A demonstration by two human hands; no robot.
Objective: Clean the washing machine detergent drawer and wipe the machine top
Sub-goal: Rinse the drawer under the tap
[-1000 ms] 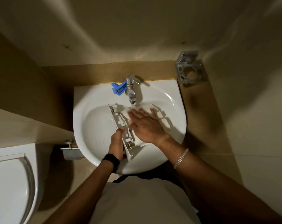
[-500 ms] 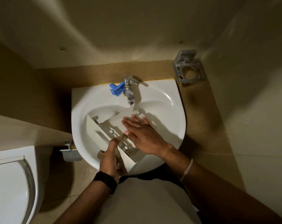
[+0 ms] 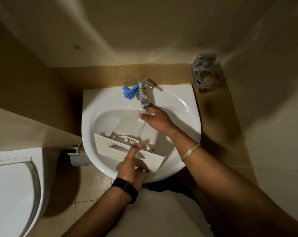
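The white detergent drawer lies in the white sink, its front panel toward me and its compartments pointing at the tap. My left hand grips the front panel, thumb on its face. My right hand rests over the drawer's far end right under the chrome tap, fingers spread, with water running onto them. A blue plastic insert sits on the sink rim left of the tap.
A metal toothbrush holder is fixed to the wall at the upper right. A white toilet stands at the lower left. A metal bracket juts out beside the sink's left edge. Tiled floor below.
The drawer has turned from standing on edge to lying with its front panel toward me. My left hand shifted to the panel; my right hand moved up under the tap.
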